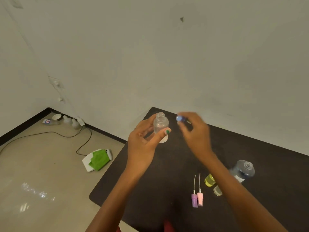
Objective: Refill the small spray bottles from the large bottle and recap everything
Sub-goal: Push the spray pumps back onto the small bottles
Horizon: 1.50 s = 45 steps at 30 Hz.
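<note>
My left hand (pixel 143 141) grips a small clear spray bottle (pixel 160 125) upright above the dark table (pixel 150 181); its neck is uncovered. Just right of the neck, my right hand (pixel 194 129) pinches a blue spray cap (pixel 180 118), blurred by motion. The large clear bottle (pixel 243 169) stands uncapped at the right, partly behind my right forearm. A small yellow bottle (pixel 209 180) and a small clear bottle (pixel 217 190) stand beside the forearm. A purple spray head (pixel 194 200) and a pink spray head (pixel 200 199) lie on the table with their tubes pointing away.
The table's left edge drops to a beige floor with a green cloth on a white board (pixel 97 159), a black cable (pixel 71 136) and several containers (pixel 66 120) in the corner. A white wall rises behind the table.
</note>
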Each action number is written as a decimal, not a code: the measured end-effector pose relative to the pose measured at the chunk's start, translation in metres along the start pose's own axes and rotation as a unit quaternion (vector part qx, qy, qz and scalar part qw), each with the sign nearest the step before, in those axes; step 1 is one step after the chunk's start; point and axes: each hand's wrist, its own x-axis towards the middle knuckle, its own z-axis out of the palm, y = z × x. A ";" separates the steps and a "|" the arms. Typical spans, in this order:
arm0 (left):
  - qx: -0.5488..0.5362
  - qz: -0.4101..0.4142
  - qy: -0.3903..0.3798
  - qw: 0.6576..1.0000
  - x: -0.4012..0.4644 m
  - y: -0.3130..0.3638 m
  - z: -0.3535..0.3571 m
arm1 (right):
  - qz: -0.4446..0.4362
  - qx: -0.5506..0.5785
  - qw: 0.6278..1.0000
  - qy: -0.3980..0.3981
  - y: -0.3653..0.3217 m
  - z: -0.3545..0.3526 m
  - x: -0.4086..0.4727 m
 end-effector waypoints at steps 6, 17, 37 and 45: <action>0.007 0.013 -0.029 0.999 0.002 0.003 -0.005 | 0.024 0.242 0.965 0.102 -0.109 -0.057 0.048; 0.013 0.015 -0.045 0.999 0.003 0.000 -0.020 | -0.028 0.260 0.964 0.038 -0.160 -0.057 0.043; 0.002 0.043 -0.074 0.996 -0.004 0.002 -0.029 | 0.140 0.244 0.947 -0.153 -0.137 -0.035 0.016; 0.012 0.051 -0.082 0.995 -0.004 -0.002 -0.030 | 0.146 0.215 0.949 -0.179 -0.132 -0.034 0.013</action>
